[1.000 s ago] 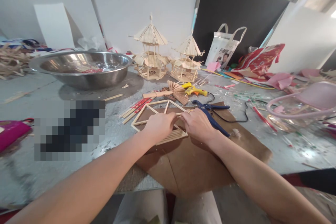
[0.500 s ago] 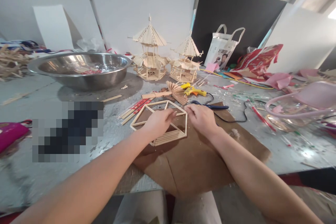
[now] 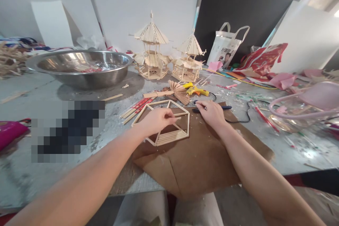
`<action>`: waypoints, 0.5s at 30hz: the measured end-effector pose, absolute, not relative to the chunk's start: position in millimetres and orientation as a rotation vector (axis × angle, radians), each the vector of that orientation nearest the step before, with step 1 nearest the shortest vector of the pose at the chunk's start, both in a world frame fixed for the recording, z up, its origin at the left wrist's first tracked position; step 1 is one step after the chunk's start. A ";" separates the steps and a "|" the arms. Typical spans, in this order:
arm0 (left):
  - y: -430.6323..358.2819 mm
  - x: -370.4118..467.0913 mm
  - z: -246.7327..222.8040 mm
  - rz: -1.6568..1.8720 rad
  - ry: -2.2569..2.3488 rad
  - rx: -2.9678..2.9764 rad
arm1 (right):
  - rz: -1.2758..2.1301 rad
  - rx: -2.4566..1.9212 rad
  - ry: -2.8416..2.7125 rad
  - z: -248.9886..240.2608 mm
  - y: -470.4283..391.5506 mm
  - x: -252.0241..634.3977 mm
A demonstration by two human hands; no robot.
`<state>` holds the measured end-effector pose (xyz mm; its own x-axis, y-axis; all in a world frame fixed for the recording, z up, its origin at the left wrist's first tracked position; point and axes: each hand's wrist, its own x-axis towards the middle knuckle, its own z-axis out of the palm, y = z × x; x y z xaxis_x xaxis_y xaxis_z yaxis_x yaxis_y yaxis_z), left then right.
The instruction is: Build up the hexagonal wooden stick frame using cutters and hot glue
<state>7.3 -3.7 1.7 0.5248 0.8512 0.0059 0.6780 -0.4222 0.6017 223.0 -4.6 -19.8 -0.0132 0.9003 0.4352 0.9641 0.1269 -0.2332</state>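
My left hand (image 3: 159, 120) is closed in a pinch on a short wooden stick (image 3: 178, 118), above a six-sided frame (image 3: 188, 123) of pale sticks. Spokes divide the frame, and parallel sticks fill its near section. To the right, my right hand (image 3: 212, 113) has its fingers curled round a dark blue-handled tool (image 3: 227, 107), which looks like pliers. Part of that tool is hidden beneath the hand. Frame and tool lie over a brown sheet (image 3: 201, 162). A yellow glue gun (image 3: 197, 90) lies just beyond my right hand.
Two stick-built pagodas (image 3: 152, 65) stand at the back. A large steel basin (image 3: 79, 77) is at left. Red-wrapped sticks (image 3: 137, 107) and a folded paper fan (image 3: 177, 90) lie behind the frame. A pink-handled clear container (image 3: 299, 106) and plastic scraps crowd the right.
My right hand has moved right, away from the frame's corner, onto the blue-handled tool. My left hand has shifted slightly left, and the short stick in its fingers now shows.
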 end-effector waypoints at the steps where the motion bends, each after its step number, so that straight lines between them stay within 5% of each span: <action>1: -3.5 7.6 2.0 0.402 1.301 2.311 | -0.196 -1.789 -1.906 -19.6 -4.3 224.0; 10: -3.9 8.2 0.8 0.290 1.410 2.428 | -0.180 -2.107 -1.658 -16.3 2.7 247.2; 15: -3.7 8.3 0.3 0.219 1.387 2.436 | -0.064 -1.931 -1.786 -23.8 10.5 249.6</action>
